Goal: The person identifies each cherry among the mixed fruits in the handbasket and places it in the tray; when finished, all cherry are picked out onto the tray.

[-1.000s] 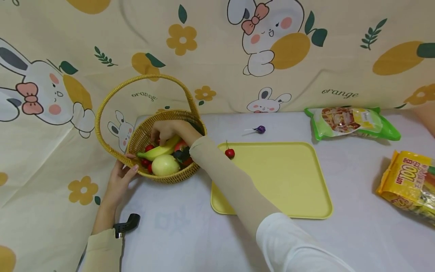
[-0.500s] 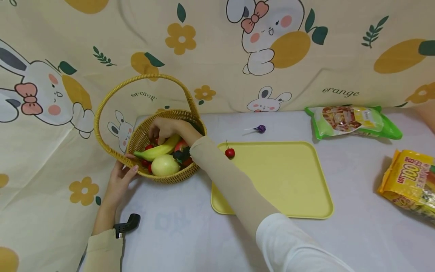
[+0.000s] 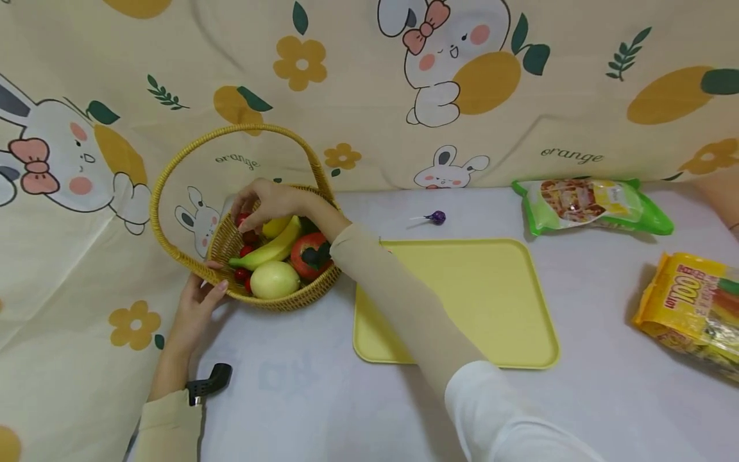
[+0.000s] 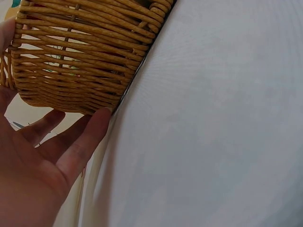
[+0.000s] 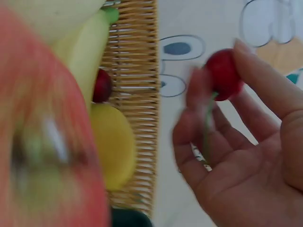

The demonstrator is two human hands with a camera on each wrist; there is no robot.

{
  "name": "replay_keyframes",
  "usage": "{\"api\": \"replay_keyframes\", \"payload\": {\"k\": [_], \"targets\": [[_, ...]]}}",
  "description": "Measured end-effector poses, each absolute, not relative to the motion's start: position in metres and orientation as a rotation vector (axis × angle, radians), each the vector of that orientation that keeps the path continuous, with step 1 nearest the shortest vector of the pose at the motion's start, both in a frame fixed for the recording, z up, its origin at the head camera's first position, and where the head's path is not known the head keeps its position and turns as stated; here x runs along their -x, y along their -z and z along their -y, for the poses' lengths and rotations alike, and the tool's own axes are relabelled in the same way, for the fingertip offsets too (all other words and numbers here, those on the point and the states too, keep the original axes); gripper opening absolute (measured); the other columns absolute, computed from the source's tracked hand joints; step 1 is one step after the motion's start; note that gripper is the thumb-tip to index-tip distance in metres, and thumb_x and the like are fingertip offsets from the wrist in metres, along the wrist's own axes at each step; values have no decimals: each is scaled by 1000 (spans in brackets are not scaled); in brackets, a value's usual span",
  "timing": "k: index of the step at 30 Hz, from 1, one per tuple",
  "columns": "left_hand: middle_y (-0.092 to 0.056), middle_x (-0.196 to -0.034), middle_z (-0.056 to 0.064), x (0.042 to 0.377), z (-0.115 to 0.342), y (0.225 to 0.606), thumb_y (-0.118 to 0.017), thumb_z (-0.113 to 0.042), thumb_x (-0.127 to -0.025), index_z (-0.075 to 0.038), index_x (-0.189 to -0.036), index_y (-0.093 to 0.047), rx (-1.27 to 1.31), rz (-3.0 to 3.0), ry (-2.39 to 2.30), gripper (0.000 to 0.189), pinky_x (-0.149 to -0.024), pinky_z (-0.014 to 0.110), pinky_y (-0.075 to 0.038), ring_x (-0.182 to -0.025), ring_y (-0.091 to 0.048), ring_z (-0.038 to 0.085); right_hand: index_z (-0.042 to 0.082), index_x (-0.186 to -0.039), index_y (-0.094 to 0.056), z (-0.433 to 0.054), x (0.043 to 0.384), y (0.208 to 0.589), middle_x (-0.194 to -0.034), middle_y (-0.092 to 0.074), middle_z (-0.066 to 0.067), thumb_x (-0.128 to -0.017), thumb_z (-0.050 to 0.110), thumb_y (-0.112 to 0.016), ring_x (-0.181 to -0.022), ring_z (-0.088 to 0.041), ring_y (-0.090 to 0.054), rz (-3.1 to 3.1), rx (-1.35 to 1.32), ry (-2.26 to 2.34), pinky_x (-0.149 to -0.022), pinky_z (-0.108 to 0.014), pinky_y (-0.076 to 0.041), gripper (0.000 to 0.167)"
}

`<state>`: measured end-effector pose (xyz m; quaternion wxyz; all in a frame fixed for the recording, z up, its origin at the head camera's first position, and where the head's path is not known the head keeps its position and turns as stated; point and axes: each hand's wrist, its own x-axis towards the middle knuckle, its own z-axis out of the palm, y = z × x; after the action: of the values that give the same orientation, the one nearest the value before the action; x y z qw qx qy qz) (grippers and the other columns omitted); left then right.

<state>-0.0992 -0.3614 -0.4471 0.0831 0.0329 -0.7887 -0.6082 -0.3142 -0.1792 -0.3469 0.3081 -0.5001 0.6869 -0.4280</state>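
My right hand is raised over the far left of the wicker basket and pinches a red cherry between thumb and fingers, its green stem hanging down over the palm in the right wrist view. Below it in the basket lie a banana, a pale green round fruit, a red apple, a yellow fruit and more cherries. At the basket's near left side, my left hand holds the rim, its fingers against the woven wall in the left wrist view.
A yellow tray lies right of the basket, partly under my right forearm. Behind it is a purple lollipop. A green snack bag and a yellow snack bag lie at the right. The tall basket handle arches above the fruit.
From deep among the fruit, my right hand has lifted up and to the left with a cherry. My left hand stays at the basket rim. The forearm now covers the cherry on the tray.
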Motion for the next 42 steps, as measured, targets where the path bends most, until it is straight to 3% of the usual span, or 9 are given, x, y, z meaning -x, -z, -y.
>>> {"api": "replay_keyframes", "payload": {"k": [7, 10, 15, 19, 23, 30, 37, 42], "targets": [[-36, -141, 13, 105, 360, 448, -53, -9, -103, -7, -137, -38, -29, 2340, 1821, 37, -86, 16, -52, -117, -53, 9, 4, -115, -67, 107, 307, 327, -109, -62, -9, -90, 17, -75, -73, -21, -59, -1791, 1373, 1257, -69, -39, -56, 29], [-35, -142, 13, 106, 358, 447, -53, -11, -103, -10, -137, -39, -46, 2355, 1815, 37, -85, 15, -52, -117, -52, 7, 3, -116, -67, 61, 297, 330, -111, -61, -12, -91, 12, -73, -66, -27, -60, -1758, 1316, 1339, -66, -39, -55, 28], [-35, -141, 11, 106, 358, 446, -54, -10, -103, -9, -137, -40, -46, 2352, 1818, 37, -85, 14, -51, -117, -51, 8, 0, -113, -63, -17, 281, 347, -113, -61, -14, -87, 1, -75, -78, -30, -70, -1721, 1012, 1496, -76, -36, -57, 28], [-37, -139, 8, 104, 360, 446, -54, -8, -102, -9, -137, -41, -30, 2323, 1847, 37, -85, 13, -51, -117, -51, 7, -3, -113, -65, -70, 274, 368, -104, -68, -15, -86, -2, -75, -75, -23, -70, -1794, 811, 1542, -72, -33, -57, 29], [-39, -137, 7, 102, 363, 445, -54, -7, -102, -9, -137, -42, -17, 2306, 1856, 37, -85, 13, -51, -116, -52, 6, -5, -115, -68, -110, 271, 388, -95, -72, -15, -86, 1, -76, -71, -27, -68, -1985, 713, 1486, -64, -33, -56, 31], [-33, -144, 9, 96, 367, 443, -53, -8, -103, -14, -139, -41, -26, 2340, 1822, 39, -86, 10, -49, -118, -48, 2, -8, -110, -64, -134, 268, 418, -108, -62, -17, -81, -2, -80, -82, -17, -66, -2109, 647, 1480, -74, -22, -55, 34], [-27, -150, 13, 96, 365, 447, -53, -9, -103, -16, -142, -39, -47, 2358, 1814, 42, -86, 9, -48, -121, -46, 5, -5, -112, -71, -131, 265, 422, -110, -69, -17, -84, 4, -79, -80, -22, -70, -2136, 644, 1492, -68, -27, -55, 31], [-25, -153, 14, 98, 361, 449, -53, -7, -103, -16, -142, -39, -36, 2367, 1795, 42, -85, 9, -48, -122, -45, 5, -5, -111, -71, -130, 266, 425, -112, -68, -16, -84, 5, -79, -79, -15, -68, -2168, 683, 1426, -69, -20, -53, 30]]}}
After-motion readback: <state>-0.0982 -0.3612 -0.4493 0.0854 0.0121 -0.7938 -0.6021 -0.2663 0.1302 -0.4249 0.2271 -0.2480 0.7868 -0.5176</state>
